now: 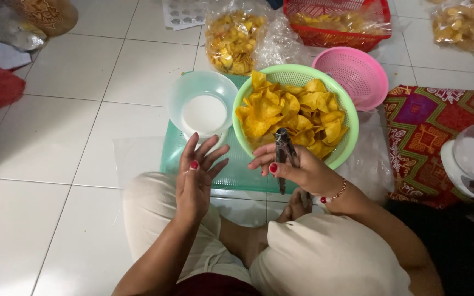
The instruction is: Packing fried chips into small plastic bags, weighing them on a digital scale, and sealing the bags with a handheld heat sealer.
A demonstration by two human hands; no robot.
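Your right hand (303,172) grips a pair of dark metal tongs (285,156), fingers curled around the handles and the thumb pressed across them; the tongs stand nearly upright in your fist, tips at the near rim of the light green plastic colander (346,104) and handle ends sticking out below your palm. That round colander is heaped with yellow fried chips (294,112) and sits on a pale green perforated plastic tray (237,172) laid flat on the white tiled floor (56,137), just in front of your folded knees.

Your left hand (196,178) holds nothing: it hovers over the tray's near left part, palm turned inward, fingers straight and fanned apart. Just beyond it stands a translucent round plastic bowl (179,93) with a white base, touching the colander's left side.

Behind the colander's right side a pink plastic colander (357,71) lies tilted. Further back are a clear plastic bag of yellow chips (234,41) and a red plastic basket (330,35) with more bagged chips. To your right, a patterned red cloth (418,137) carries a small white kitchen scale (473,159).
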